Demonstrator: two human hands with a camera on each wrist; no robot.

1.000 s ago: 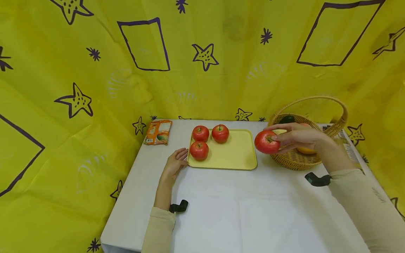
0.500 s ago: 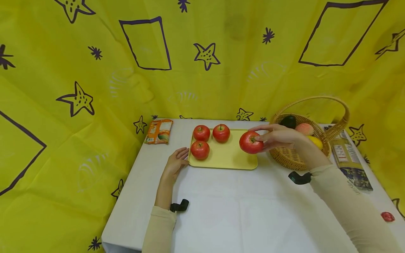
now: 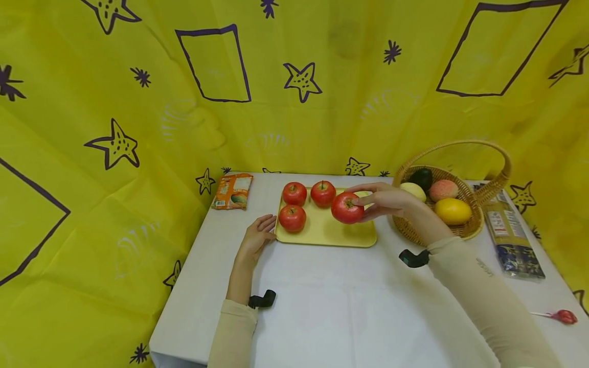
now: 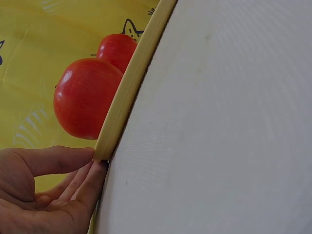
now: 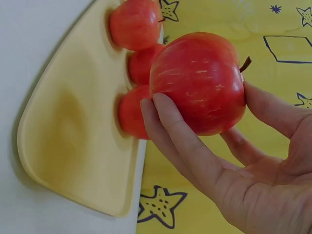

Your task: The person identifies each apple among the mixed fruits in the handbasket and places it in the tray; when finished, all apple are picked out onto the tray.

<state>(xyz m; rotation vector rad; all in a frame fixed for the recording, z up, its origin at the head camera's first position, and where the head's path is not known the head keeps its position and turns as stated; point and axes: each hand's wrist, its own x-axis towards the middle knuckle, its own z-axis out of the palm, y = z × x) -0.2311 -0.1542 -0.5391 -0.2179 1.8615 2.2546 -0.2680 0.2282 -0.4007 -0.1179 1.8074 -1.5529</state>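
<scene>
My right hand (image 3: pixel 384 200) holds a red apple (image 3: pixel 347 208) above the right half of a yellow tray (image 3: pixel 329 237). In the right wrist view, thumb and fingers grip this apple (image 5: pixel 197 83), whose stem points toward the thumb; a shadow falls on the tray below. Three more red apples stand on the tray's left half: a back left apple (image 3: pixel 294 193), a front left apple (image 3: pixel 292 218) and another apple (image 3: pixel 323 193) to their right. At the tray's left front corner is my left hand (image 3: pixel 255 237). Its thumb and fingers pinch the tray rim (image 4: pixel 127 92) in the left wrist view.
A wicker basket (image 3: pixel 476 230) with a tall handle stands at right, holding a yellow lemon-like fruit (image 3: pixel 453 211), a peach (image 3: pixel 443 190), a dark green fruit (image 3: pixel 422 179) and a pale fruit (image 3: pixel 412 191). An orange packet (image 3: pixel 232 191), a long package (image 3: pixel 511 232) and a red-headed stick (image 3: pixel 565 317) lie around.
My right hand has carried the apple left, from beside the basket to over the tray. The basket's fruit has come into view. My left hand stays at the tray's corner.
</scene>
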